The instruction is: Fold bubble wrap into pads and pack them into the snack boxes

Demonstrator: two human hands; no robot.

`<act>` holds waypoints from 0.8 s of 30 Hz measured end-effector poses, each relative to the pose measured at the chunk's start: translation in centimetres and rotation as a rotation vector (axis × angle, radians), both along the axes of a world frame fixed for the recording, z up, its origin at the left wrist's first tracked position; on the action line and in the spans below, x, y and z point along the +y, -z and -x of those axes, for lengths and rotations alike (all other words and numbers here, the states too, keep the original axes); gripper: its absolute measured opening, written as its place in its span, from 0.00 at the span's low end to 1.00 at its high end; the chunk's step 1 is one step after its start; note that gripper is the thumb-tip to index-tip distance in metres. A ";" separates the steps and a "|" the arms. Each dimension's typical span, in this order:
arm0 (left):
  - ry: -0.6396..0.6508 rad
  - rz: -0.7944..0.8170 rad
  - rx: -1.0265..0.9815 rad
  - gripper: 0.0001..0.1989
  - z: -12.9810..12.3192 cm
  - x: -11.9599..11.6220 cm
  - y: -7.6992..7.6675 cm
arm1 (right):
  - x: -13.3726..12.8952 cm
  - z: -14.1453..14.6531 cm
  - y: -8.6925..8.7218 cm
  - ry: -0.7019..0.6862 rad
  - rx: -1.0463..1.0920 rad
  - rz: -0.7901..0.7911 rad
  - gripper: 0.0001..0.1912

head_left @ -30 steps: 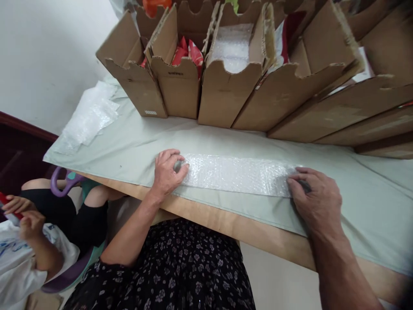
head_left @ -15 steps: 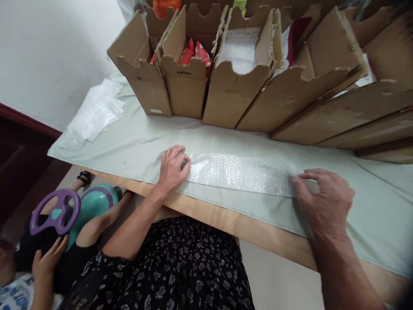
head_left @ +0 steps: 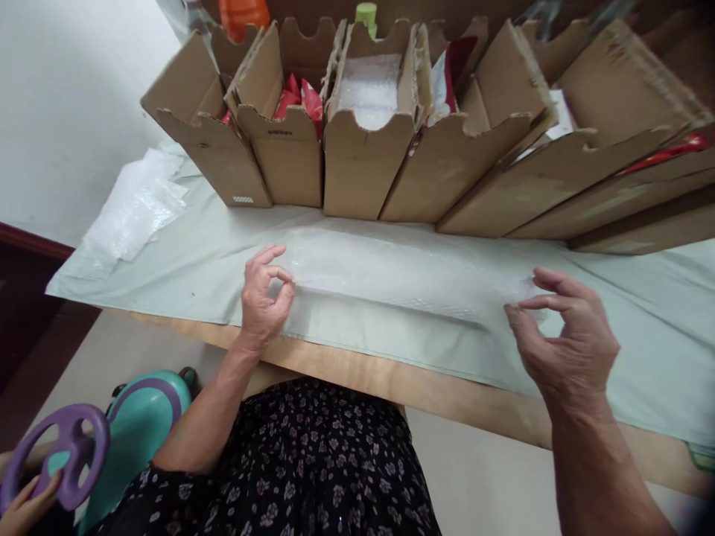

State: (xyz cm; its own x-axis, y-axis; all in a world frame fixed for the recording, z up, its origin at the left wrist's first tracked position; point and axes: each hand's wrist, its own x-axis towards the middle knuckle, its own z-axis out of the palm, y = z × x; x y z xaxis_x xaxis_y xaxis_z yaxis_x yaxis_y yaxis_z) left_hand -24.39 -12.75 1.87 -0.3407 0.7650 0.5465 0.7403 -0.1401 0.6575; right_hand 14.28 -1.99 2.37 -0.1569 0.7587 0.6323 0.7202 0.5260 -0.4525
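A long strip of clear bubble wrap [head_left: 385, 272] is stretched between my hands above the cloth-covered table [head_left: 357, 327]. My left hand [head_left: 264, 294] pinches its left end between thumb and index finger, the other fingers curled loosely. At the right end, my right hand [head_left: 567, 335] pinches the wrap with thumb and index finger. The strip's middle is blurred by motion, and its near edge appears slightly raised off the cloth.
Cardboard boxes [head_left: 290, 164] stand in a row along the back, some holding red packets [head_left: 302, 100], one holding bubble wrap [head_left: 369, 89]. More bubble wrap sheets [head_left: 131, 208] lie at the left. Below left, a person's hand [head_left: 33, 499] is at a purple steering wheel [head_left: 72, 495] of a ride-on toy.
Both hands have lifted the bubble wrap strip from the cloth and pulled it up taut. The view has shifted to the right. The person with the ride-on toy has moved toward the lower left.
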 end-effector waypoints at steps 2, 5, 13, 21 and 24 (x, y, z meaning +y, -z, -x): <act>0.044 -0.024 0.064 0.05 0.1 -0.9 -0.8 | -1.2 -0.9 0.4 0.004 -0.024 -0.001 0.07; 0.183 0.039 0.116 0.07 0.9 -2.5 -1.6 | -3.9 -2.9 1.5 0.006 -0.021 0.058 0.05; 0.520 0.306 -0.083 0.12 4.3 -5.4 -1.6 | -8.3 -5.5 1.8 0.041 0.200 0.260 0.05; 0.636 0.317 -0.213 0.12 2.9 -4.5 -1.8 | -3.6 0.9 -3.2 -0.248 -0.149 0.157 0.21; 0.652 0.336 -0.231 0.12 2.8 -4.2 -1.6 | -1.6 2.4 -3.5 -0.325 -0.296 0.126 0.26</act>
State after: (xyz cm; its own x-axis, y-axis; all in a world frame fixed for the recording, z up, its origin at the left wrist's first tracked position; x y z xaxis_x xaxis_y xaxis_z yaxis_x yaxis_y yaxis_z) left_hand -27.23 -16.97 3.50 0.1589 0.9627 0.2189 0.4151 -0.2663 0.8699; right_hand 11.92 -3.61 5.88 -0.5595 0.7084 0.4303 0.6350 0.7000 -0.3266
